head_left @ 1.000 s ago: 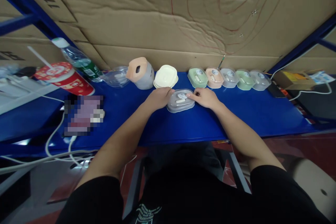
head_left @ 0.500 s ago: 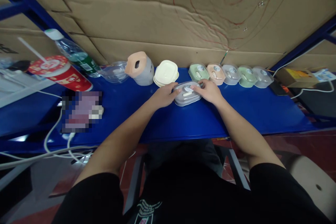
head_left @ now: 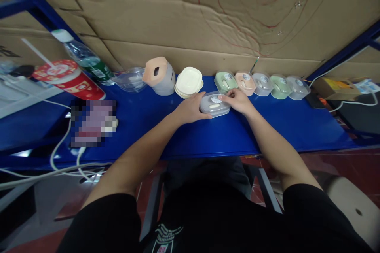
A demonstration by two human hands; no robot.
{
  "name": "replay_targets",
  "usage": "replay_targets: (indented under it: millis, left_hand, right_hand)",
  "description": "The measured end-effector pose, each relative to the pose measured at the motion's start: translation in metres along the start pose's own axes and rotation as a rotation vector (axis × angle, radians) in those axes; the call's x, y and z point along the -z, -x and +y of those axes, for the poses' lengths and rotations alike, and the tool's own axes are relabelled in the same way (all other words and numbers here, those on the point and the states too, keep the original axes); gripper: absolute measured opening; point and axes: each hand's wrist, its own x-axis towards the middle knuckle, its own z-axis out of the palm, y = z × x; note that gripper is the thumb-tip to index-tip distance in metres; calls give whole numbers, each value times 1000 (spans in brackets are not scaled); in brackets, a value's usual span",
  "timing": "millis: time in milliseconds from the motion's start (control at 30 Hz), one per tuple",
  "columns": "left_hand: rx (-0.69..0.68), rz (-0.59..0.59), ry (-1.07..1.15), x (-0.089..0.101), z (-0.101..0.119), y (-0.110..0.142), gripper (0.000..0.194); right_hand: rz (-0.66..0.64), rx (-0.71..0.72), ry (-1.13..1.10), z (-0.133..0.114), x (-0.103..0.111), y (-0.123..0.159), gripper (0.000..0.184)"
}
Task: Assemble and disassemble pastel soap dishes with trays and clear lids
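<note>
A small grey plastic box (head_left: 216, 107) with a clear lid stands on the blue table in front of me. Its lid carries a round white sticker and a short white bar. My left hand (head_left: 191, 108) is wrapped round the left end, with the thumb along the near side and the fingers at the far side. From the right, my right hand (head_left: 237, 101) grips the lid's far right part, its thumb at the sticker's edge; its other fingers are curled and partly hidden. Just behind it are a similar green box (head_left: 225, 82) and a peach box (head_left: 245, 84).
More lidded boxes (head_left: 280, 87) continue the row rightward. Left of it are stacked cream lids (head_left: 190, 81), a stack of peach-topped containers (head_left: 160, 77), clear lids (head_left: 130, 79), a bottle (head_left: 89, 61) and a red cup (head_left: 74, 81). White cables (head_left: 55, 154) hang over the left edge.
My left thumb has moved from the lid's top down to the box's near side. My right hand has shifted slightly at the lid's right. The box sits slightly farther right in view.
</note>
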Motion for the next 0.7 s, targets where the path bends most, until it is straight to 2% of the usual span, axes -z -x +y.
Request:
replay_targets:
  millis: [133, 333, 500, 600, 700]
  left_hand:
    - [-2, -29, 3, 1, -4, -2, 121]
    - [17, -20, -13, -2, -4, -2, 114]
    - [4, -5, 28, -1, -5, -2, 116]
    - [38, -19, 12, 1, -4, -1, 115]
    - [35, -34, 11, 0, -4, 0, 115]
  right_hand:
    - [33, 15, 133, -5, 3, 5, 62]
    - [-104, -7, 114, -7, 6, 9, 54]
    - [-189, -16, 104, -3, 7, 8, 60]
    - [-139, 133, 217, -3, 9, 10, 57]
    - [-21, 396, 333, -10, 11, 16, 57]
